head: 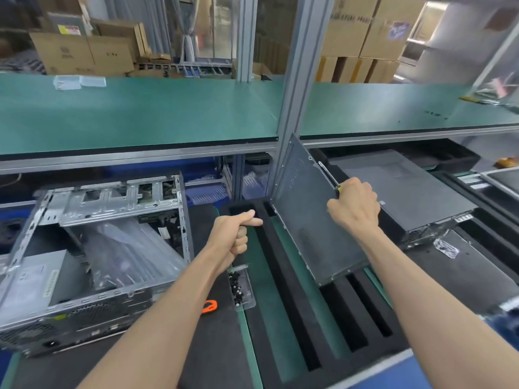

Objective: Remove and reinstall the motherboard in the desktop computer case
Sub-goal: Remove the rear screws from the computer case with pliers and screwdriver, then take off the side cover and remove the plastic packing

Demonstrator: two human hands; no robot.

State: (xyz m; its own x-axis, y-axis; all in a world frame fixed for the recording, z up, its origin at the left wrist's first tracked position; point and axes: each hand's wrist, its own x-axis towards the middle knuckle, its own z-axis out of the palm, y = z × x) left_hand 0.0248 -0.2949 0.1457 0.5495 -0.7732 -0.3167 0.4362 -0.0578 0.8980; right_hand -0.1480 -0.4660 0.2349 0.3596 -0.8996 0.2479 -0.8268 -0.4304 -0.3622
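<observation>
Leaning side panel (314, 217) tilted in foam rack (283, 279), right hand (354, 206) gripping screwdriver (328, 175)

1. An open desktop computer case (92, 248) of bare grey metal is seen lying on its side at the left edge of the workbench, with its vented rear face turned toward the near edge.
2. Inside the case, a clear plastic bag (132, 248) is laid across the middle, beside a grey power supply (39, 276) at the near left.
3. A dark grey side panel (311, 220) is stood tilted in a black foam rack (331, 310) right of the case.
</observation>
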